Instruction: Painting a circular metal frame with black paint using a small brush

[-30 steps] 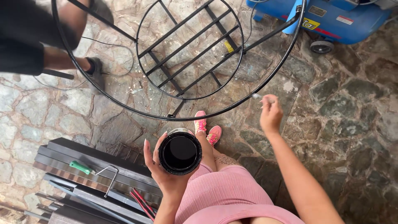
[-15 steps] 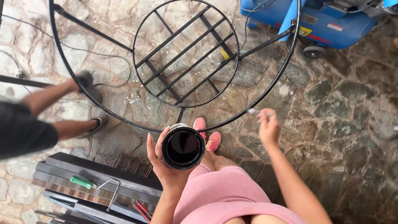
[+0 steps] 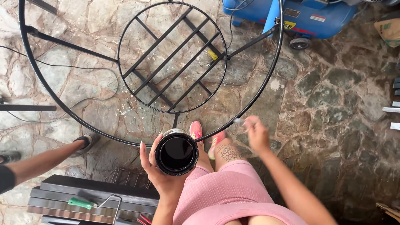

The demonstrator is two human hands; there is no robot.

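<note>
Since the earlier frame, my right hand (image 3: 257, 135) has drifted nearer the round black metal frame (image 3: 175, 58), pinching a small brush (image 3: 242, 121) at its rim. Left hand (image 3: 160, 171): cupped around open paint can (image 3: 176, 151), just below that frame.

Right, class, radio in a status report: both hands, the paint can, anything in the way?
Left hand cupping open black round paint can. Right hand holding small brush at black round metal frame. Another person's leg close on the left.
</note>
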